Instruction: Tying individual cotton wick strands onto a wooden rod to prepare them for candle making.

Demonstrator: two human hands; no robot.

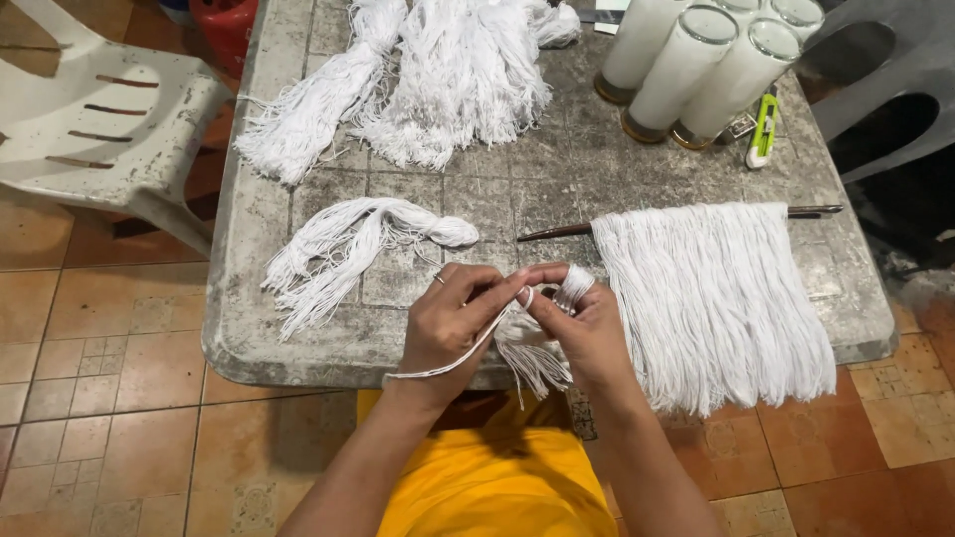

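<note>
tabletop point(298, 328): near edge centre, left hand point(443, 323) and right hand point(587, 328) touching, a small yarn tassel point(532, 358) between them, hanging over the edge. just right of the hands, a yarn fringe point(711, 298) hung on a rod point(557, 232), draping past the near edge. left of the hands, a loose yarn bundle point(348, 244). far side centre, larger yarn bundles point(418, 80). far right, glass candles point(696, 65), a lighter point(763, 129) beside them. plastic chair point(99, 109) on the floor, left of the tabletop.
</note>
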